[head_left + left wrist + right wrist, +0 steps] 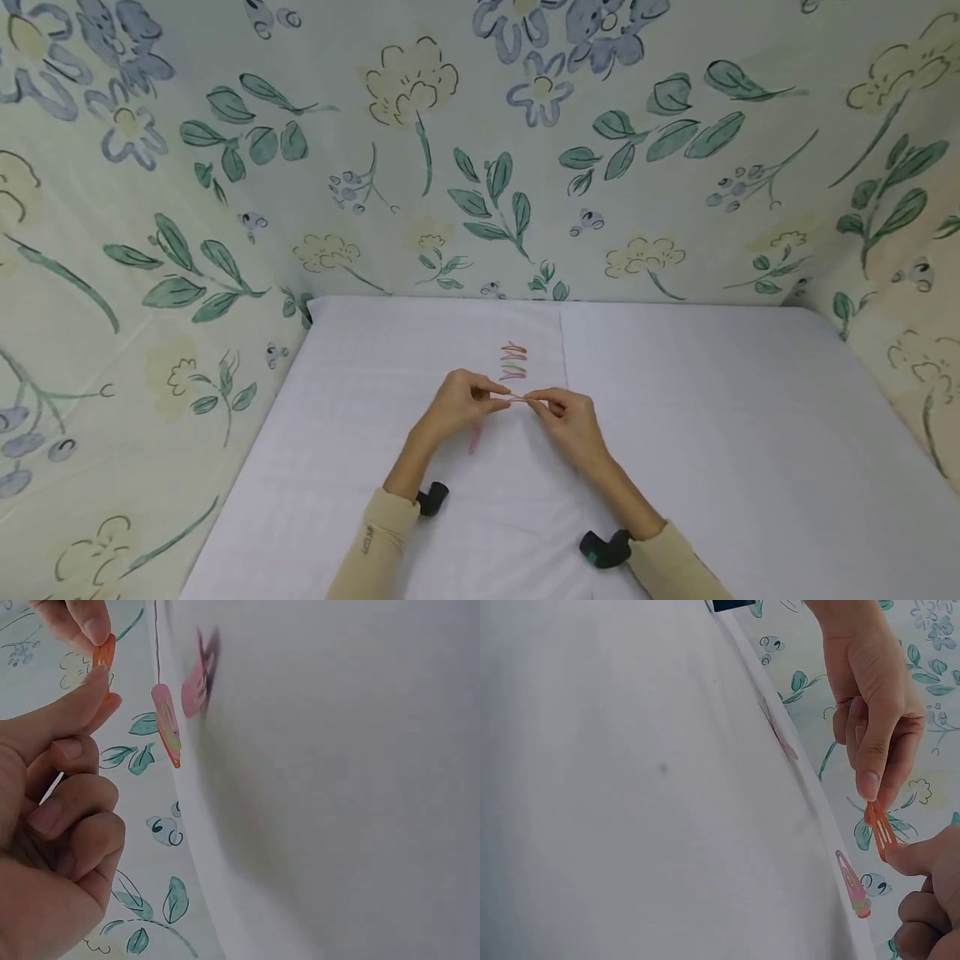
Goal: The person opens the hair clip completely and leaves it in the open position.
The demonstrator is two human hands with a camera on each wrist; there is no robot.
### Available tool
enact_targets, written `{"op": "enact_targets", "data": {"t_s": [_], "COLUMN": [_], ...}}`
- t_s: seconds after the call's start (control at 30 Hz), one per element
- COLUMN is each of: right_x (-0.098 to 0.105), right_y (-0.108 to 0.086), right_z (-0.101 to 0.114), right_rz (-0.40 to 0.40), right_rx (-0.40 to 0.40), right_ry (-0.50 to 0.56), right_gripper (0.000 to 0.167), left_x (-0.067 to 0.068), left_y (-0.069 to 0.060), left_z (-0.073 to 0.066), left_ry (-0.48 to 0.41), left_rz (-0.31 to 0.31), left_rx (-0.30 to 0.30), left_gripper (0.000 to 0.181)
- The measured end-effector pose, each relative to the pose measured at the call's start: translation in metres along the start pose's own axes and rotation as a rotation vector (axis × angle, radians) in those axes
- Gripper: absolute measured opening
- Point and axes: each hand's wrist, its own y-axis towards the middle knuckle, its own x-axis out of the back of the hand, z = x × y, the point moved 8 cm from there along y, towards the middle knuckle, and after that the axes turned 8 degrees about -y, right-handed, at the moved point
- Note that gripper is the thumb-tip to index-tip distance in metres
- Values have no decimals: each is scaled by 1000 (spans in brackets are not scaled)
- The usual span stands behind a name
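Observation:
An orange snap hair clip [882,829] is stretched between both hands above the white table. My left hand [457,407] pinches one end between thumb and forefinger. The other end sits in the pinch of my right hand [568,423]; its remaining fingers are curled in the right wrist view. Just beyond the hands, several hair clips [513,367] lie in a short column, with orange, pink, green and purple among their colours. A separate pink hair clip [476,438] rests near the left wrist, partly covered by that hand in the head view.
The white cloth-covered table [712,433] reaches well out to either side. Floral curtains [495,183] hang behind it and along both sides. Each wrist carries a black camera, one at the left wrist [432,498] and one at the right [604,549].

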Motion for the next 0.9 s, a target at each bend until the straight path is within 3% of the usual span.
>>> {"op": "enact_targets", "data": {"t_s": [0.2,0.47,0.9], "right_x": [-12,-26,-30], "right_y": [10,24,27], "right_z": [-11,-31,-38], "right_rz": [64,108,86], "right_rx": [-47,-164,-187], "right_ry": [-68,-31,-19], "right_gripper": [7,7,6], "left_x": [2,8,11], "left_y": [14,31,40], "left_z": [8,29,39], "left_ry": [152,158,136], "left_rz": [48,68,126], "left_rx": [70,118,160], "left_gripper": [17,19,21]}}
